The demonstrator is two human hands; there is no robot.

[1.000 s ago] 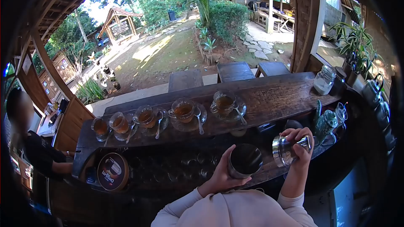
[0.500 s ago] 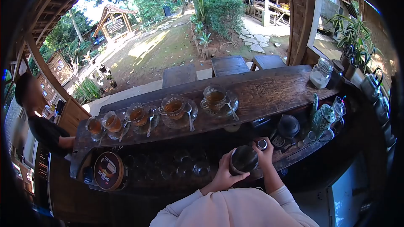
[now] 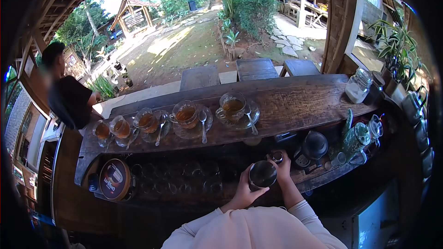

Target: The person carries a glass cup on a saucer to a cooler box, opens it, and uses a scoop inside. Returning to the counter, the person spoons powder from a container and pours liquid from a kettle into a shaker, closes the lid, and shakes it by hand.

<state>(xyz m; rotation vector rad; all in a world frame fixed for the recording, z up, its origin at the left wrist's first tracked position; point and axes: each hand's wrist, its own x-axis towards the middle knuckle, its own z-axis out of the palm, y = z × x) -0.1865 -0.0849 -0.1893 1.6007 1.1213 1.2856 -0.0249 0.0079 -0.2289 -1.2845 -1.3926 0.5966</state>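
My left hand (image 3: 246,193) is wrapped round a dark round container (image 3: 262,175) held over the lower shelf. Right beside it, my right hand (image 3: 282,165) grips a small round metal-topped object (image 3: 277,157), whose lower part is hidden by the fingers. On the upper counter (image 3: 295,106) stand several glass cups of brown drink, among them the rightmost cup (image 3: 232,107), on saucers with spoons such as this spoon (image 3: 251,123). A dark glass pot (image 3: 315,145) stands on the lower shelf, to the right of my hands.
A jar of white grains (image 3: 357,86) stands at the counter's right end. A green patterned pitcher (image 3: 356,137) is below it. Upturned glasses (image 3: 194,170) and a round sign (image 3: 115,180) are at the lower left. A person (image 3: 71,92) stands at the far left. Stools line the far side.
The view has shifted slightly. The person at the left now stands more upright and farther into view. Both my hands have moved slightly left, still holding the same objects.
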